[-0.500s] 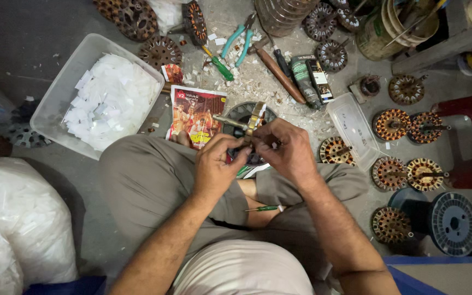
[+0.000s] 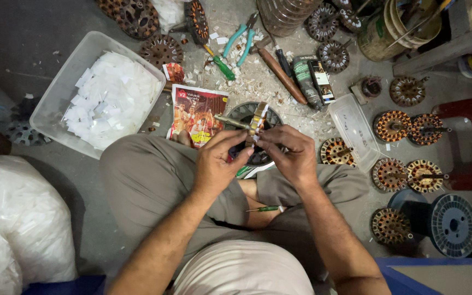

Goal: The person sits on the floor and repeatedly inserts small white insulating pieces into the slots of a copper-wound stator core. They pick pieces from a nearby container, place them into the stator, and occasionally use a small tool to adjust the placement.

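Both hands meet over the lap, fingers pinched narrow around one small wound motor core (image 2: 257, 123) held on edge, raised toward the eyes so its slots face up for close work. Left hand (image 2: 217, 162) clamped on the near side of the core, thumb and forefinger bracing it, with a slim metal shaft (image 2: 229, 121) jutting out leftward past the knuckles, probably the core's axle and a handy grip. Right hand (image 2: 290, 154) closed on the core's other edge, fingertips curled over the top as if feeding or pressing something into a slot; what sits under those fingertips cannot be told. Directly beneath the hands, a dark round fan frame (image 2: 242, 113) resting against the legs, likely as a catch for scraps. Just below the wrists, a small green screwdriver (image 2: 265, 208) parked on the trouser leg, within easy reach. Left of the left hand, a printed red leaflet (image 2: 196, 113) on the floor, and farther left a clear plastic tub (image 2: 66, 82) of white paper slips, set open beside the knee. Ahead of the hands, green pliers (image 2: 240, 39) amid paper scraps. Right of the right hand, a clear lid (image 2: 354, 130), then rows of copper-wound cores (image 2: 409, 127) and a dark wire spool (image 2: 453, 225), grouped apart.
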